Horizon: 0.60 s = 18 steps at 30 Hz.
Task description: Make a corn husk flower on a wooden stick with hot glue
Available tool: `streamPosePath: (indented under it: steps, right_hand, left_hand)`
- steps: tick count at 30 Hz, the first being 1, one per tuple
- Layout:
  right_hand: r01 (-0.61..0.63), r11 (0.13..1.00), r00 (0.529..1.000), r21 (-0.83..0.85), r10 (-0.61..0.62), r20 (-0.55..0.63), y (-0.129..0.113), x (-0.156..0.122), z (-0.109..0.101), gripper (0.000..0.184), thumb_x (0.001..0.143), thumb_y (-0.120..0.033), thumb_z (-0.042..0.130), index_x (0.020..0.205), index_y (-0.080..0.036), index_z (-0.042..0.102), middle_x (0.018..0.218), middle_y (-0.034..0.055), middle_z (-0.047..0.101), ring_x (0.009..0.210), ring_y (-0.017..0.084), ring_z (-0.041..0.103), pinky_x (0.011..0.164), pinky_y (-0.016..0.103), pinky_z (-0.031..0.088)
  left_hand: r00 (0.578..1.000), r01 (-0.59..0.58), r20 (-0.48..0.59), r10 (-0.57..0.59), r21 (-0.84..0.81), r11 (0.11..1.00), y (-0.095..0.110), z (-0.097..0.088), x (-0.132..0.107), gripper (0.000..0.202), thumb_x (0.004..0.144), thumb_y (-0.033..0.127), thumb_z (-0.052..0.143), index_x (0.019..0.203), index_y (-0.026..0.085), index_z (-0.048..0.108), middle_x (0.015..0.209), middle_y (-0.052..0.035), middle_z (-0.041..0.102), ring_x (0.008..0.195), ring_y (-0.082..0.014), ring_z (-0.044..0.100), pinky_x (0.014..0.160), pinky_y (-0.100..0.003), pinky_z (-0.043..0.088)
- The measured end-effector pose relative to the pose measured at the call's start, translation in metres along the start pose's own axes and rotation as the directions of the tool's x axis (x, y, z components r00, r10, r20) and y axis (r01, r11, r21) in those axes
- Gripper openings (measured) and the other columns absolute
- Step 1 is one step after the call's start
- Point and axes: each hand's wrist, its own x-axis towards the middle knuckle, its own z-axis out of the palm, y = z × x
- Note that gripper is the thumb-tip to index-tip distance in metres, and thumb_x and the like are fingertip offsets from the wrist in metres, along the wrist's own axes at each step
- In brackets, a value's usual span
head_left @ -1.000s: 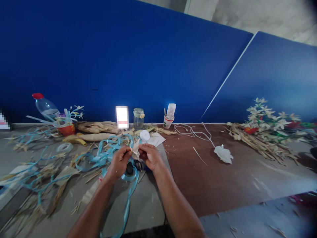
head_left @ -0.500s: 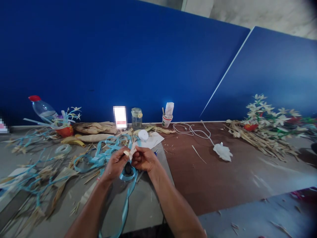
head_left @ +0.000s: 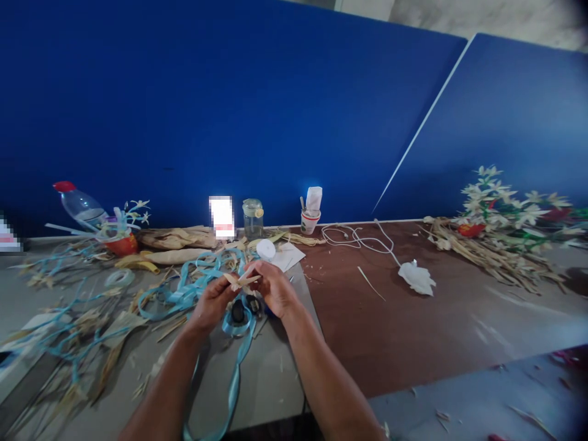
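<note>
Above the grey part of the table, my left hand [head_left: 212, 304] pinches a small pale flower [head_left: 241, 282] that looks made of dried husk strips. Its narrow petals spread out to both sides. Fingers of my right hand [head_left: 276, 290] are closed at the flower's upper right side, touching it. Just below my hands lie dark, rounded handles [head_left: 237, 311], perhaps of scissors, partly covered by a loop of light blue ribbon [head_left: 233, 380]. That ribbon trails down to the table's front edge.
On the left lie blue-wrapped stems [head_left: 59, 349], a tape roll [head_left: 120, 277], a tilted bottle [head_left: 82, 205] and dried husks [head_left: 177, 237]. Behind my hands stand a glass jar [head_left: 253, 218] and a paper cup [head_left: 310, 222]. Rightward are a white cable [head_left: 351, 237], crumpled white object [head_left: 416, 278] and flower bunch [head_left: 498, 205].
The flower has turned in my fingers, its petals now lying sideways rather than upright. My right hand has risen slightly and its fingers now come over the flower from above.
</note>
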Motion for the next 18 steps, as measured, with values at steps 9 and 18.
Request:
streamPosePath:
  steps: [9,18]
  right_hand:
    - [-0.21,0.958,0.975,0.196,0.22,-0.028,0.007,0.008,-0.011,0.016,0.06,-0.018,0.068,0.057,-0.015,0.052,0.05,-0.0037,0.052,0.043,0.006,0.042,0.044,0.019,0.032]
    - [-0.376,0.873,0.924,0.311,0.377,0.059,0.006,0.011,-0.015,0.017,0.071,-0.017,0.058,0.059,-0.015,0.047,0.048,-0.0055,0.044,0.04,0.006,0.035,0.046,0.02,0.034]
  left_hand:
    - [0.996,0.086,0.041,-0.084,-0.059,0.995,-0.002,-0.002,-0.003,0.02,0.063,0.031,0.072,0.074,0.016,0.065,0.067,-0.0002,0.055,0.061,-0.0113,0.047,0.056,-0.022,0.038]
    - [0.993,0.116,0.05,-0.105,-0.305,0.945,0.012,0.005,-0.01,0.02,0.053,0.026,0.077,0.063,0.015,0.064,0.057,-0.0005,0.055,0.056,-0.0108,0.048,0.052,-0.023,0.038]
